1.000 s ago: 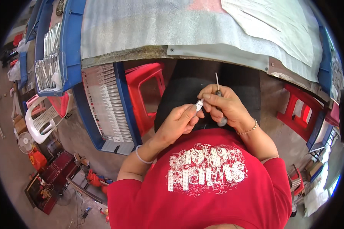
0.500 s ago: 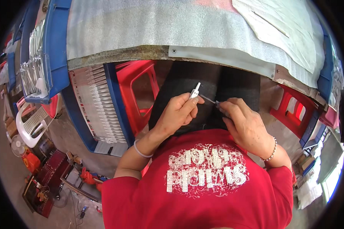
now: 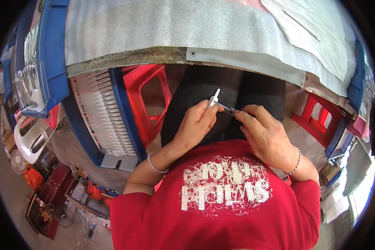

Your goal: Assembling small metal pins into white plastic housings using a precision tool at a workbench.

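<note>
Small white plastic part (image 3: 214, 98), upright

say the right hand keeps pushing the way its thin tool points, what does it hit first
Probably the small white part pinched in the left hand. The right hand aims its thin tool up-left at it, tip about touching, though depth is unclear.

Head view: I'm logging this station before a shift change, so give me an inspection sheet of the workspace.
Surface: bench top covered in grey foam sheet.
Job's things: small white part pinched in left hand; thin metal tool in right hand, its tip at the part.
Clutter: blue crate of white parts, red stool, second red stool.
Grippers: both hands closed, over the lap.
Cables: nothing seen.
Surroundings: white fan, boxes on the floor.
</note>
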A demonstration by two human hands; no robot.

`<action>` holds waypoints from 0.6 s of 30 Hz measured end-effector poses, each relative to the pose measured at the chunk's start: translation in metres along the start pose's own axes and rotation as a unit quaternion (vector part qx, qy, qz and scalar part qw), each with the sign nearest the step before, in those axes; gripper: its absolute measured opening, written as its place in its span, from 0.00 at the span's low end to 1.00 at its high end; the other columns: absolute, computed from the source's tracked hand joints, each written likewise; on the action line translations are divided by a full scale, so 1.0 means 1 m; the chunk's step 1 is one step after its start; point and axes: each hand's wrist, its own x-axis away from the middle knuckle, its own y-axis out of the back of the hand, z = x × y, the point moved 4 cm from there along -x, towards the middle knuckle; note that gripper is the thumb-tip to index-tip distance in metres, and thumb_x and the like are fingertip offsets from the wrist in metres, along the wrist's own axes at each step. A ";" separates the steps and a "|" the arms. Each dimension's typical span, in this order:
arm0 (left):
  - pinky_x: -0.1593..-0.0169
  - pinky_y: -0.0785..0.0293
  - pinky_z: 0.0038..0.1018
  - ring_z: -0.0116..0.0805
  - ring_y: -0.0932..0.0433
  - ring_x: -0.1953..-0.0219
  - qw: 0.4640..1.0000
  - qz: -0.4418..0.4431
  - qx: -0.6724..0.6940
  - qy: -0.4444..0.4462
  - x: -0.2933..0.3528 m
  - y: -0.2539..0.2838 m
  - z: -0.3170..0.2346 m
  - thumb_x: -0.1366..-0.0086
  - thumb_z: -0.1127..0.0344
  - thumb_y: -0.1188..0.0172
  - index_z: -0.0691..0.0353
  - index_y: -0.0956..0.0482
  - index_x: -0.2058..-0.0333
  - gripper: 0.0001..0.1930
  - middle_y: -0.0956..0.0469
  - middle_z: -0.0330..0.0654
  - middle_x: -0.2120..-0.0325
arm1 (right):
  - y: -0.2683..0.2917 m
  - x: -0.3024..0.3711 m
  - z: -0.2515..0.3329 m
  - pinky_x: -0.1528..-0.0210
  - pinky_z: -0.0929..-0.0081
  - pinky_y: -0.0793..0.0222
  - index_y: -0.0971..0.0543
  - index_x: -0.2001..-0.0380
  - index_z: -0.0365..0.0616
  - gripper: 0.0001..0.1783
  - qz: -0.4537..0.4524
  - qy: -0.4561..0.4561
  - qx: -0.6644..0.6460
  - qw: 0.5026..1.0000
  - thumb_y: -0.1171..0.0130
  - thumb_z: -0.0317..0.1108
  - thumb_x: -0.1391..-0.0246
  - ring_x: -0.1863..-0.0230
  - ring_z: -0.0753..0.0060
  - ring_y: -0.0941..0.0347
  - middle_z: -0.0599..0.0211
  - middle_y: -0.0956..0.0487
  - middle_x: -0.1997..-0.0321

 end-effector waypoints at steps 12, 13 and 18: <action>0.74 0.31 0.45 0.63 0.25 0.70 0.908 -0.114 -0.329 -0.232 -0.010 -0.003 0.005 0.32 0.70 0.53 0.68 0.34 0.68 0.07 0.26 0.60 0.78 | -0.023 -0.003 -0.005 0.83 0.74 0.34 0.24 0.60 0.34 0.13 -0.020 0.036 0.136 0.990 0.43 0.27 0.49 0.84 0.65 0.30 0.59 0.29 0.81; 0.74 0.32 0.45 0.63 0.24 0.71 0.899 -0.127 -0.361 -0.215 -0.011 -0.001 0.003 0.32 0.70 0.53 0.68 0.33 0.68 0.07 0.26 0.60 0.78 | -0.027 -0.004 -0.013 0.83 0.76 0.36 0.23 0.62 0.35 0.11 -0.075 0.013 0.055 0.996 0.42 0.27 0.49 0.85 0.67 0.31 0.61 0.29 0.81; 0.77 0.34 0.49 0.64 0.26 0.75 0.878 -0.124 -0.383 -0.258 -0.016 -0.005 0.005 0.33 0.71 0.51 0.70 0.36 0.69 0.08 0.29 0.62 0.83 | -0.030 -0.004 -0.041 0.78 0.74 0.32 0.21 0.63 0.41 0.10 -0.043 -0.202 -0.256 0.944 0.42 0.29 0.49 0.82 0.66 0.27 0.59 0.24 0.81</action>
